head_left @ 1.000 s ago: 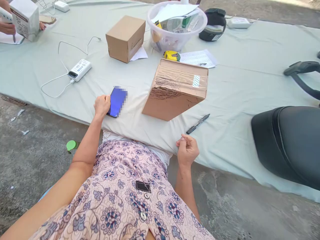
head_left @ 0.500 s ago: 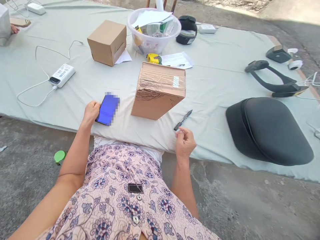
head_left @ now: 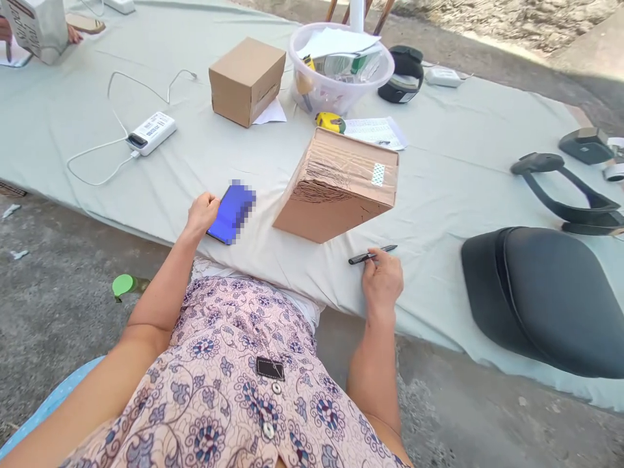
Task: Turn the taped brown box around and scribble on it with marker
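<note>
My left hand (head_left: 201,214) is closed on the lower left edge of a smartphone (head_left: 229,214) with a blue, partly pixelated screen, near the table's front edge. To the right, the fingers of my right hand (head_left: 383,279) are closed around a black pen (head_left: 361,258), which points right and slightly away. Between both hands a brown cardboard box (head_left: 336,208) stands on its narrow side. Dark scribbled lines and a patterned sticker mark its top.
Behind are a second carton (head_left: 246,81), a plastic basin (head_left: 341,91), a yellow tape measure (head_left: 330,122) and a printed sheet (head_left: 385,132). A white power bank (head_left: 153,133) with a cable lies left. A black padded case (head_left: 550,299) and headset (head_left: 560,188) stand right. Another person's hand (head_left: 74,34) shows far left.
My right hand has taken hold of the pen and turned it; before, the pen lay at the fingertips. The view has shifted left. My left hand still holds the smartphone.
</note>
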### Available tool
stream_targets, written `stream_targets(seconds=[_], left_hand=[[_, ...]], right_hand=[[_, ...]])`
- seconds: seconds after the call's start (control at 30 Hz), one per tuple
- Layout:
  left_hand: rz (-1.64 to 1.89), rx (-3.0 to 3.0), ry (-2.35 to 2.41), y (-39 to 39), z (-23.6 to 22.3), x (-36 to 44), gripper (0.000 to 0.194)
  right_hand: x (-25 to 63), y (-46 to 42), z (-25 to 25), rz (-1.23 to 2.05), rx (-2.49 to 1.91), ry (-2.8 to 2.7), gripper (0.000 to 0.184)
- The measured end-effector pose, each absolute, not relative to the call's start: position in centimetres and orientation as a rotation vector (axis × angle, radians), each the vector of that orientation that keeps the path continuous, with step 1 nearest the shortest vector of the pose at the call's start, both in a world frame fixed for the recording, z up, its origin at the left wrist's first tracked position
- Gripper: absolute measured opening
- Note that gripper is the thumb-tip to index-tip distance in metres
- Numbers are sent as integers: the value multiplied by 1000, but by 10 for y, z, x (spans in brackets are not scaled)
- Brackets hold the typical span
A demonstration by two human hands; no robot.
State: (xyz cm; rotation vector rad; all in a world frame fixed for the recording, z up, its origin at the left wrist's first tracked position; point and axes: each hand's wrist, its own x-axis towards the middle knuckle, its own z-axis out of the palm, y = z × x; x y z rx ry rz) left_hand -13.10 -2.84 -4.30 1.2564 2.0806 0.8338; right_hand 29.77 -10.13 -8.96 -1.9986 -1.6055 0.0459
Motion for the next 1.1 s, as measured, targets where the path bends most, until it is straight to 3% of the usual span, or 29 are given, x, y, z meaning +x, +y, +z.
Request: stream_targets(seconds=[0.23, 0.37, 0.5, 0.7, 0.87, 1.0, 1.1], left_hand=[[852, 1340, 2076, -31, -47, -131, 15], [883, 1385, 2053, -36, -51, -134, 18], [950, 1504, 2003, -42, -56, -138, 25], [1034, 1619, 1975, -43, -65, -139, 28], [984, 1641, 1987, -40, -67, -138, 31], [938, 1640, 2007, -41, -67, -135, 30], [904, 1581, 2053, -41, -62, -131, 25]], right_hand=[[259, -114, -42, -323, -1581, -1172, 16], [210, -122, 9, -485, -1041, -1150, 12], [158, -113, 35, -284, -821, -1480, 14], [121, -98, 24, -210, -881, -1718, 10], [156, -112, 11, -279, -1046, -1603, 3], [178, -119, 30, -514, -1206, -1201, 16], [166, -116, 43, -444, -1268, -1310, 25]])
